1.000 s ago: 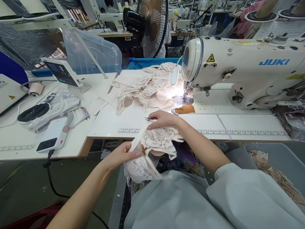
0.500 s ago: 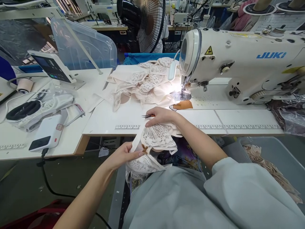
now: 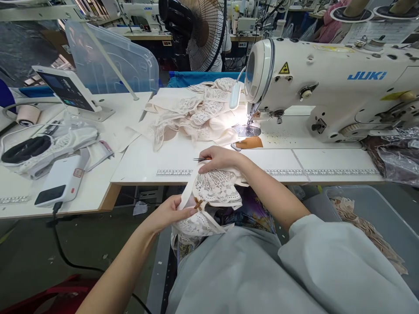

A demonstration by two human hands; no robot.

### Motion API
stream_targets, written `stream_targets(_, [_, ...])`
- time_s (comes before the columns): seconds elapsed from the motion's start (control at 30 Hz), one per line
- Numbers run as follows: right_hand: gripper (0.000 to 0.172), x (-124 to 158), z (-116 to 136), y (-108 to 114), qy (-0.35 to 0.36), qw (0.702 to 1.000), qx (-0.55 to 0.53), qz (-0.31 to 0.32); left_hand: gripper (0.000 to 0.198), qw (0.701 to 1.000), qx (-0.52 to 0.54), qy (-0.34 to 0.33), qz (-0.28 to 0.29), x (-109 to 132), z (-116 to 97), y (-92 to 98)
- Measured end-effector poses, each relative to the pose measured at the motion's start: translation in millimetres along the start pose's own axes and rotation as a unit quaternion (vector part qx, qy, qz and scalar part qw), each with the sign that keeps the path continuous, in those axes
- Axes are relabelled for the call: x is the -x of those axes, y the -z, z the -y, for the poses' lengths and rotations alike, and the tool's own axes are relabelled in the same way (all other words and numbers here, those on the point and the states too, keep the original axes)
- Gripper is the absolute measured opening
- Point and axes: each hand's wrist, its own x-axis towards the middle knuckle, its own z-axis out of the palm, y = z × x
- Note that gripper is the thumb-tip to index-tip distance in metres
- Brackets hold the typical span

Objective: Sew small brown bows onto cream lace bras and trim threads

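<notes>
- The lace garment [image 3: 214, 189] hangs off the front edge of the sewing table [image 3: 147, 168]. Its upper cup lies at that edge and its lower cup droops onto the person's lap.
- Its long axis runs from the table edge back toward the person, leaning a little to their left as it comes down. The small brown bow [image 3: 198, 204] sits at the middle, between the two cups.
- The left hand [image 3: 170, 213] pinches the garment right beside the bow, thumb on top, below the table edge.
- The right hand [image 3: 219, 159] rests on the upper cup at the front edge, fingers curled around thread snips [image 3: 200, 159]. The thin tips point to the person's left, along the edge.
- Further back on the table a heap of lace pieces [image 3: 196, 113] lies just beside the needle of the white sewing machine [image 3: 327, 87].
- A grey bin [image 3: 376, 205] with more fabric stands below the table's right end.
- On the neighbouring table to the left, a white device [image 3: 62, 181] lies near the front edge.
</notes>
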Motion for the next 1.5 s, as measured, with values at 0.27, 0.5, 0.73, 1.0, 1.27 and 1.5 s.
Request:
stream_targets(0.27, [0.023, 11, 1, -8, 0.001, 0.999, 0.028, -0.017, 0.046, 0.994, -0.104, -0.01, 0.043, 10, -4, 16.7])
stream_targets(0.5, [0.026, 79, -10, -67, 0.035, 0.996, -0.073, 0.045, 0.04, 0.971, -0.198, 0.038, 0.133, 63, -14, 40.8])
stream_targets(0.73, [0.018, 76, -84, -129, -0.067, 0.996, -0.015, 0.059, 0.047, 0.93, -0.359, 0.072, 0.029, 33, 68, 24.5])
stream_targets(1.0, [0.025, 21, -101, -144, -0.095, 0.99, 0.101, 0.037, 0.061, 0.93, -0.359, 0.051, -0.063, -11, 123, 65.0])
stream_targets(1.27, [0.038, 4, -133, -161, -0.15, 0.967, 0.208, -0.006, 0.056, 0.942, -0.324, 0.061, -0.059, -21, 159, 55.4])
stream_targets(1.5, [0.041, 46, -112, -151, -0.092, 0.97, 0.223, -0.03, 0.047, 0.926, -0.376, 0.012, -0.026, -23, 118, 24.0])
